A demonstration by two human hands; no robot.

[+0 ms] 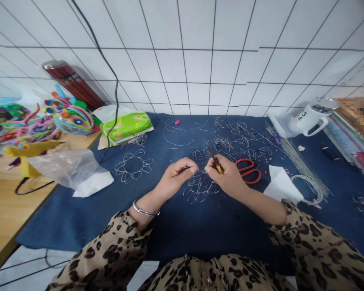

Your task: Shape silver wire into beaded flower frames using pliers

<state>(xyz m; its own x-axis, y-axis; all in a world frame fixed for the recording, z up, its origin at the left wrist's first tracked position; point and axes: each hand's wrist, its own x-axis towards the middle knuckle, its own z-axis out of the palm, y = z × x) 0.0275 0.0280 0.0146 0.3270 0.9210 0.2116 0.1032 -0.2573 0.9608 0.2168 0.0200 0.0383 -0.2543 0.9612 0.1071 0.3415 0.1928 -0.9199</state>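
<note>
My left hand (182, 173) pinches the end of a thin wire between thumb and fingers. My right hand (227, 176) pinches the same wire from the other side. Tucked in that hand is a pair of small pliers (211, 152) with dark jaws pointing up and away and a yellow handle. Just below the hands hangs or lies a wire piece (201, 190) with loops and tiny pinkish beads; whether it joins the pinched wire I cannot tell. A flower-shaped wire ring (134, 167) lies flat to the left.
Orange-handled scissors (255, 176) lie beside my right hand. Bent wires (233, 135) spread behind on the blue cloth (79, 226). Straight wires (306, 165), white paper (282, 184) and a mug (315, 115) are right. A tissue pack (127, 125), plastic bag (69, 165) and yellow glue gun (27, 161) are left.
</note>
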